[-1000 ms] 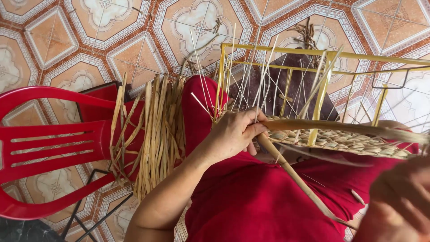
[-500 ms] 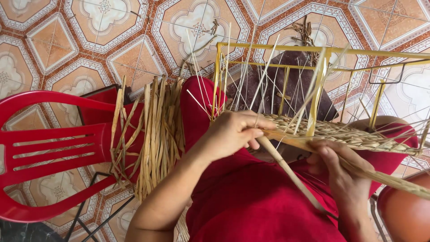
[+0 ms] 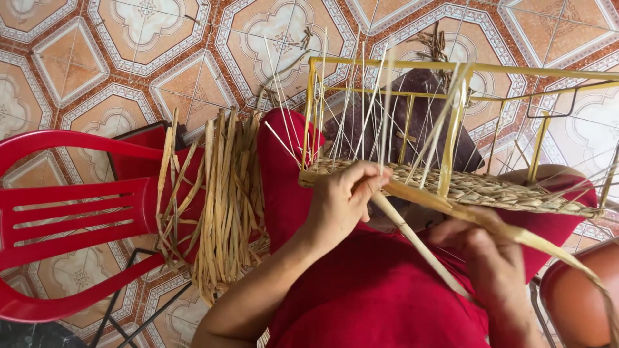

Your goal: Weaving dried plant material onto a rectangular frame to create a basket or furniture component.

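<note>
Nearest, the right hand (image 3: pixel 496 258) has its fingers curled around a flat straw strand (image 3: pixel 516 233). The left hand (image 3: pixel 345 196) pinches that strand at the woven band (image 3: pixel 477 190) on the yellow wire frame (image 3: pixel 451 67), resting across red-clad knees. Beyond, loose straw (image 3: pixel 222 200) drapes a red plastic chair (image 3: pixel 64 206).

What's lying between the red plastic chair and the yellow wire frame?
In the head view, a bundle of dried straw strands lies between the red chair and yellow frame, beside a red-clothed knee.
</note>
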